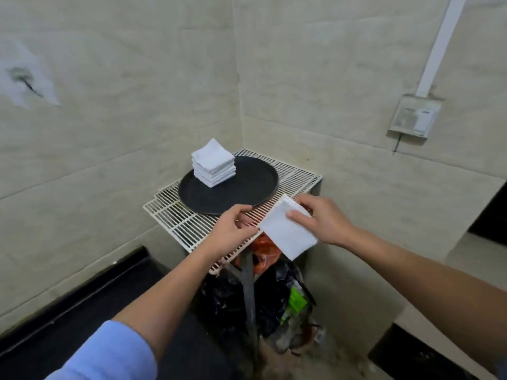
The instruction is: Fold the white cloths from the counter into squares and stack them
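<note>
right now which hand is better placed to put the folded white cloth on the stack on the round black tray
Right. The right hand already pinches the folded white cloth; the left hand only touches its near edge. The stack of folded white cloths on the round black tray looks reachable.

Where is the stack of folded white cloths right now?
In the head view, the stack of folded cloths sits on the far-left part of the round black tray, which rests on the white wire rack in the wall corner.
</note>
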`<state>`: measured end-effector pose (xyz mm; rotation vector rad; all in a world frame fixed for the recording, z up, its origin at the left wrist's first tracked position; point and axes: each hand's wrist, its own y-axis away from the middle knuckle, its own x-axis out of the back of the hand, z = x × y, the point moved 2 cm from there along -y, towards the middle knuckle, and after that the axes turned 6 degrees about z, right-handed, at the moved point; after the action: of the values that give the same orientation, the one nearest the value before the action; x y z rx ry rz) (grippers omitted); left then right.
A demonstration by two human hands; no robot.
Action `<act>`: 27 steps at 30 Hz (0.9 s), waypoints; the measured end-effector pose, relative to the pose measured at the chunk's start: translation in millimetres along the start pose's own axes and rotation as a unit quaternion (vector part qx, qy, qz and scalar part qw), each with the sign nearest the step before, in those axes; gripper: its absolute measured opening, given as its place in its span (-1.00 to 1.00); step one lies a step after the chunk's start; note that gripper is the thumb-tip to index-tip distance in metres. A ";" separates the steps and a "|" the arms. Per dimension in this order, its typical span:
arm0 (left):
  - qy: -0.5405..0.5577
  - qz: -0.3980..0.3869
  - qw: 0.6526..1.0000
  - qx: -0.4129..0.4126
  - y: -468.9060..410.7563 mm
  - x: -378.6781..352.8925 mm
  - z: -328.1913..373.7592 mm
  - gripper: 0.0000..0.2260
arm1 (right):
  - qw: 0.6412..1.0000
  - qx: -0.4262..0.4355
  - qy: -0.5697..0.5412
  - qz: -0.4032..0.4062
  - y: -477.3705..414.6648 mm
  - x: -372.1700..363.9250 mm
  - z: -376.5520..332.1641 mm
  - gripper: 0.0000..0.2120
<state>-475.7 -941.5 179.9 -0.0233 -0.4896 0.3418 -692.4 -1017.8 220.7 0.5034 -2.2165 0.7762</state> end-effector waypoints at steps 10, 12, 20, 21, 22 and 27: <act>0.341 0.000 0.921 0.190 -74.4 -25.6 5.4 -0.76 | 0.983 0.003 -0.174 -0.052 -130.6 -19.9 52.8 -0.77; 0.391 0.036 0.897 0.202 -86.2 -20.1 1.9 -0.76 | 0.976 -0.025 -0.208 -0.059 -151.2 -39.6 63.5 -0.73; 0.353 0.276 0.877 0.172 -159.0 28.3 -24.7 -0.68 | 0.961 -0.068 -0.263 -0.060 -256.3 -102.3 57.0 -0.82; 0.336 0.296 0.881 0.153 -169.7 36.9 -26.0 -0.65 | 0.959 -0.067 -0.271 -0.056 -271.4 -106.8 53.4 -0.86; 0.326 0.309 0.883 0.136 -179.9 44.9 -26.7 -0.64 | 0.958 -0.062 -0.274 -0.051 -286.3 -111.4 50.0 -0.89; 0.262 0.333 0.900 0.101 -218.4 76.0 -29.1 -0.81 | 0.975 -0.020 -0.219 -0.033 -347.2 -139.0 31.6 -0.87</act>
<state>-330.2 -1120.9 211.5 -0.0793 0.1138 1.0274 -423.9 -1279.9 231.3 0.7859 -2.5967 0.6260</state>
